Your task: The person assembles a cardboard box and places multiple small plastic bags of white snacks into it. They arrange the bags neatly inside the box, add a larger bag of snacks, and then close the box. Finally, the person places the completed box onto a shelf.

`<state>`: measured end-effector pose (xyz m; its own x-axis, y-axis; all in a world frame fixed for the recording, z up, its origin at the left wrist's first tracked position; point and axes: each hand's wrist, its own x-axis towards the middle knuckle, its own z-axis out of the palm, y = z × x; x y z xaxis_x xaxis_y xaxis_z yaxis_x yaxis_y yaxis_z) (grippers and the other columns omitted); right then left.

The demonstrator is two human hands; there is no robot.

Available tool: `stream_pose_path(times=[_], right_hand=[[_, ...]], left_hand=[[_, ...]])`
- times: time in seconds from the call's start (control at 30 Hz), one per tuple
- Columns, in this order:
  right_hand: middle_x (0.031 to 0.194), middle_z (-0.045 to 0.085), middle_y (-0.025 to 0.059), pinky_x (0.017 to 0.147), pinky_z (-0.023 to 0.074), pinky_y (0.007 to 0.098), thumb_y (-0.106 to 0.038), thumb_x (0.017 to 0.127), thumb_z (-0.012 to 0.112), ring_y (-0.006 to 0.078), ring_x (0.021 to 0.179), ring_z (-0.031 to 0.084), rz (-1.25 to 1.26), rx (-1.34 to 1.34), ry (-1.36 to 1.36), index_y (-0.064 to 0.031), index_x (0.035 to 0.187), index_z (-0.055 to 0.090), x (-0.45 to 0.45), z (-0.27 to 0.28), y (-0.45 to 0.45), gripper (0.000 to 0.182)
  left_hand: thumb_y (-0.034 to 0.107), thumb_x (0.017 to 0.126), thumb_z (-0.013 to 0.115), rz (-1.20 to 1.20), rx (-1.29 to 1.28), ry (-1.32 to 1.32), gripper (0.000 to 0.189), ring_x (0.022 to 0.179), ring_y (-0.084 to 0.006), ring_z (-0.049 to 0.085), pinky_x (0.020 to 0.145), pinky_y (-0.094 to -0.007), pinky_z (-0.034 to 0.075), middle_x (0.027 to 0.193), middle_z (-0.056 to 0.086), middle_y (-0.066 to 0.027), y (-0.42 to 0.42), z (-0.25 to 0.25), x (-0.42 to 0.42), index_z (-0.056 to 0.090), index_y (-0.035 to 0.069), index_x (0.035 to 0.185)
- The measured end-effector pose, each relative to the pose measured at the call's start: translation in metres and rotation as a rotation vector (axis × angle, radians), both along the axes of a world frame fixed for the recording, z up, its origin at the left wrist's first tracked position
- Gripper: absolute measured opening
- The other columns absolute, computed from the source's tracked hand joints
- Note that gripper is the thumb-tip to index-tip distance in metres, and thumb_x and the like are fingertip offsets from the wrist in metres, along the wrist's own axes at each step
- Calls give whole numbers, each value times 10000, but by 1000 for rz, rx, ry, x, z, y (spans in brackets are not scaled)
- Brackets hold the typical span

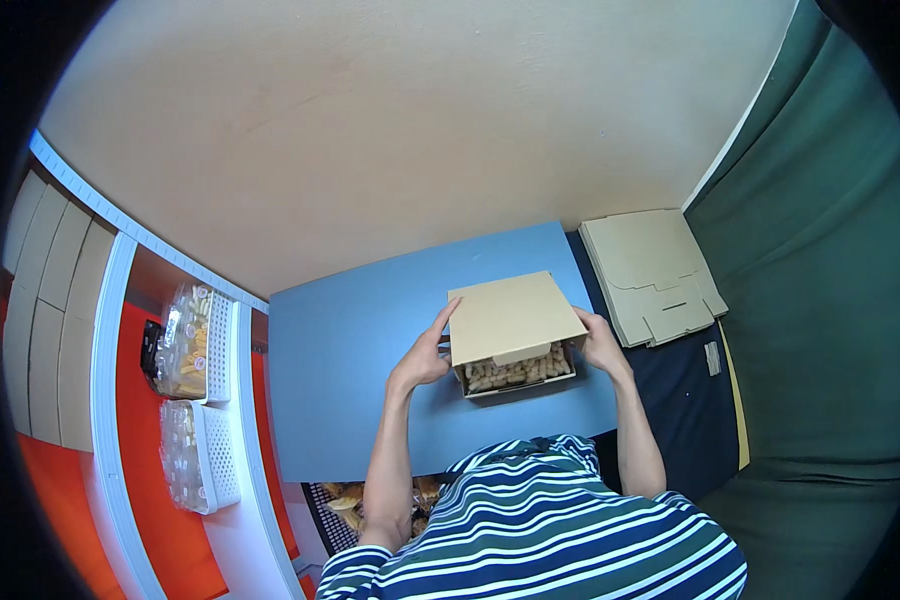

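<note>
A cardboard box (514,319) rests on a blue tabletop (345,375) in front of me, its lid tilted down over most of the opening. Through the gap on my side show many light-coloured packing peanuts (521,372). My left hand (426,351) grips the left side of the box, its index finger along the lid's edge. On the right side my right hand (600,339) holds the box near the lid's corner. Some of its fingers are hidden behind the lid. A tuck flap (521,354) hangs at the lid's near edge.
Flat, folded cardboard boxes (652,277) are stacked on a dark cloth to the right. White perforated baskets (217,457) with clear containers stand on shelves at left. A black basket (334,521) of wrapped items sits below the table's near edge. A green curtain (817,300) hangs at right.
</note>
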<state>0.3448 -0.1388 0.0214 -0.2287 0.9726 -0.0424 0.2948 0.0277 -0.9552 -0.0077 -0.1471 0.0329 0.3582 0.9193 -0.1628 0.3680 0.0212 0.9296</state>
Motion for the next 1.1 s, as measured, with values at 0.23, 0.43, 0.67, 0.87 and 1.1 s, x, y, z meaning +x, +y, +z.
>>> stream_pose_path(times=[0.23,0.43,0.67,0.87,1.1], right_hand=[[1480,597,149,1034,527,366,-216,1102,483,238,1259,639,-82,-263,317,-15,1515,520,16,11,-27,461],[1489,576,107,1084,467,307,-237,1103,509,176,1313,575,-122,-220,364,-33,1548,477,2,19,-51,491],[1556,514,171,1156,410,344,-100,1037,551,230,1411,514,-58,-250,341,35,1556,430,9,18,-54,550],[1584,477,188,1188,373,347,48,963,540,252,1458,473,-73,-169,289,37,1596,349,-2,8,-63,661],[1622,396,265,1216,349,391,-49,917,685,336,1543,342,-5,-78,77,-63,1600,397,-8,2,-64,742]], left_hand=[[1,910,398,73,-191,-152,807,1412,-355,510,1172,-447,426,1699,282,-193,-8,0,2,194,132,1679],[216,1064,470,176,-231,-337,728,1519,-355,361,1183,-511,397,1692,279,-212,-38,6,8,102,86,1680],[307,1057,604,95,-117,-110,929,1550,-373,296,1220,-490,334,1678,272,-260,-55,8,29,-54,74,1670],[247,1096,496,78,136,154,785,1587,-421,135,1260,-445,254,1715,-5,-293,-66,-6,42,-6,78,1675],[245,1097,485,101,102,188,744,1569,-497,93,1267,-474,242,1688,-137,-332,-77,-2,52,51,71,1675]])
